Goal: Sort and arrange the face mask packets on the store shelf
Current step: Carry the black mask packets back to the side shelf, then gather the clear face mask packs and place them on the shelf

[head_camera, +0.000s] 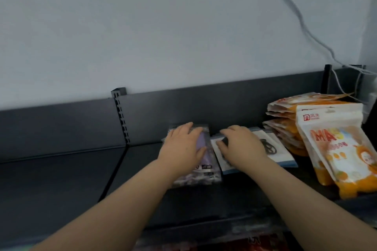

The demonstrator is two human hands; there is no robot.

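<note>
On the dark shelf (61,179), the left hand (183,144) lies flat on a purple packet (201,171). Just right of that packet, the right hand (240,146) presses a white packet (279,155); orange packets (334,149) stand further right.

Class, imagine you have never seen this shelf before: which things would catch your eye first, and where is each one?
The bright orange-and-white packets at the right end of the dark shelf stand out first: some lean upright in front, with more stacked behind. Next come the two bare hands at the middle of the shelf: the left hand lies flat on a purple packet, and the right hand rests on a white packet with a blue edge beside it.
</note>
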